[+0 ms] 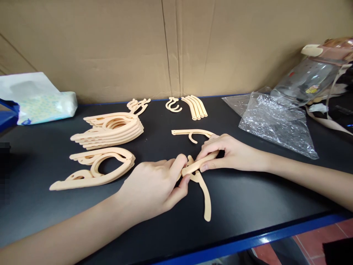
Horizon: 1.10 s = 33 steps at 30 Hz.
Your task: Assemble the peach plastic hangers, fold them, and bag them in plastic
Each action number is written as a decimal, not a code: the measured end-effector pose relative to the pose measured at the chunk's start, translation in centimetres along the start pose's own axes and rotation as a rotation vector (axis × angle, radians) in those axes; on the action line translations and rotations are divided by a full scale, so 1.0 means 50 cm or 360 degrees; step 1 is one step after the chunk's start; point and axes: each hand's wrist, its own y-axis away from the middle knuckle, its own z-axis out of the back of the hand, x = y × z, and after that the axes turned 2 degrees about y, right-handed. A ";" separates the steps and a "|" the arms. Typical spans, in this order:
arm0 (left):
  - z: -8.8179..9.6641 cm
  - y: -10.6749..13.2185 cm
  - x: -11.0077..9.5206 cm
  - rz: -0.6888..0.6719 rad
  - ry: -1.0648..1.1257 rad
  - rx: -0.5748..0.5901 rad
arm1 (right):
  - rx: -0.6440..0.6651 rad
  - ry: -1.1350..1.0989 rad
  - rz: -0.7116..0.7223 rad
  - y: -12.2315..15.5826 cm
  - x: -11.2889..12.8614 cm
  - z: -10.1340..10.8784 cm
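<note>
My left hand (156,186) and my right hand (227,152) both pinch a peach plastic hanger piece (199,163) at the middle of the black table (248,202). A second curved peach arm (205,197) hangs from the joint between my hands and lies on the table toward me. The fingers of both hands are closed on the parts. Just behind my right hand lies a loose hook piece (190,133).
A stack of folded peach hangers (110,129) and a smaller stack (96,167) lie at left. Loose hooks (173,104) and arm pieces (195,106) lie at the back. Crumpled clear plastic bags (275,119) sit at right, a tissue pack (45,105) at far left, a cardboard wall (176,44) behind.
</note>
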 end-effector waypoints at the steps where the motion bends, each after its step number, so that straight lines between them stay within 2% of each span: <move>1: 0.002 -0.001 0.001 -0.0021 -0.0037 -0.0059 | -0.0001 0.0010 0.0005 0.000 0.000 0.000; 4: 0.006 -0.002 0.004 -0.0125 -0.0082 -0.0154 | -0.0016 0.0031 0.0034 0.001 0.000 0.000; 10: 0.009 0.001 0.010 -0.0331 0.0081 -0.0154 | -0.0067 0.0172 0.0128 -0.002 0.003 0.002; 13: 0.014 0.003 0.010 -0.0368 0.0118 -0.0181 | -0.0105 0.0251 0.0127 -0.002 0.003 0.004; 21: 0.009 0.006 0.018 -0.0281 0.0299 -0.0224 | -0.0262 0.0265 0.0105 0.004 -0.003 0.003; 27: -0.005 0.005 0.023 -0.0302 0.0551 -0.0156 | -0.0187 0.0190 0.0148 0.006 -0.005 0.002; 29: -0.006 0.006 0.021 -0.0256 0.0607 -0.0121 | -0.0181 0.0159 0.0186 0.004 -0.004 0.002; 33: -0.007 0.007 0.018 -0.0098 0.0566 -0.0187 | -0.0182 0.0133 0.0226 0.002 -0.003 0.000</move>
